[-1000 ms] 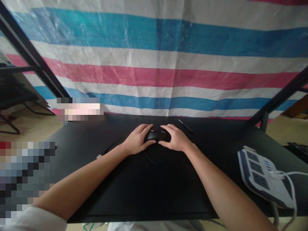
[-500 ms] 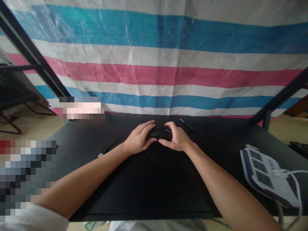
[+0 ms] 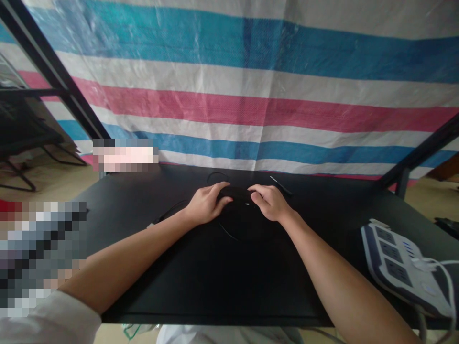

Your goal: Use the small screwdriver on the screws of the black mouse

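Observation:
A black computer mouse (image 3: 237, 195) lies on the black table (image 3: 215, 277), far from me and near the middle. My left hand (image 3: 206, 204) grips its left side, fingers curled over the top. My right hand (image 3: 269, 200) holds its right side. A small pale dot shows on the dark surface between my hands. The mouse's thin black cable (image 3: 224, 228) loops on the table in front of it and trails left. Most of the mouse is hard to make out against the dark table.
A thin black tool like a small screwdriver (image 3: 281, 186) lies just right of my right hand. A white and blue power strip (image 3: 398, 260) with a white cord sits at the table's right edge. A striped tarp (image 3: 251, 95) hangs behind the table, between black frame bars.
Both hands stayed on the mouse while shifting their grip. The glossy top seen earlier no longer shows, and a small pale dot now faces up. The view has tilted slightly.

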`<state>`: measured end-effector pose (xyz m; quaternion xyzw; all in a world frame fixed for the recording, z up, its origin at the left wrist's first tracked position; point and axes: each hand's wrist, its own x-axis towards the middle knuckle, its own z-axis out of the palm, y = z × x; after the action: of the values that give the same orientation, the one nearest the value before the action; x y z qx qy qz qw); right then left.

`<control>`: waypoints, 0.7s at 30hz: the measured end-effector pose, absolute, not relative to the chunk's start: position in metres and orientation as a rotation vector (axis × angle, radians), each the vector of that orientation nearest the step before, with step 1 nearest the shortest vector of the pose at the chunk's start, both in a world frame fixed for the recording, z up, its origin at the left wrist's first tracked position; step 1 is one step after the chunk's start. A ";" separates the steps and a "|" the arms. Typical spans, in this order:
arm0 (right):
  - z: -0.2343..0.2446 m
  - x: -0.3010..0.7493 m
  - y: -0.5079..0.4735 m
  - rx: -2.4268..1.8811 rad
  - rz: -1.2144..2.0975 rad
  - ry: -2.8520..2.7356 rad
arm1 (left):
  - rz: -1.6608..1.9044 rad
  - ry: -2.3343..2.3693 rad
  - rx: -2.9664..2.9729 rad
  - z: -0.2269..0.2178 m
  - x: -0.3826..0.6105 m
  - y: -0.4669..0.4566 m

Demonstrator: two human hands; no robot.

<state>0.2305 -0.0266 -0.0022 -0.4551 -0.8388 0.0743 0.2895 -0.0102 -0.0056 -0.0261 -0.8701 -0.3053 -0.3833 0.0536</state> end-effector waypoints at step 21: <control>-0.044 0.285 0.020 -1.950 -0.227 -1.438 | -0.998 -1.091 -2.548 -0.026 -0.005 -0.006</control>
<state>0.2851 0.0203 -0.0443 -0.7517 -0.5542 -0.0873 0.3468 -0.0047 -0.0061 -0.0265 -0.8608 -0.3684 -0.3372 0.0976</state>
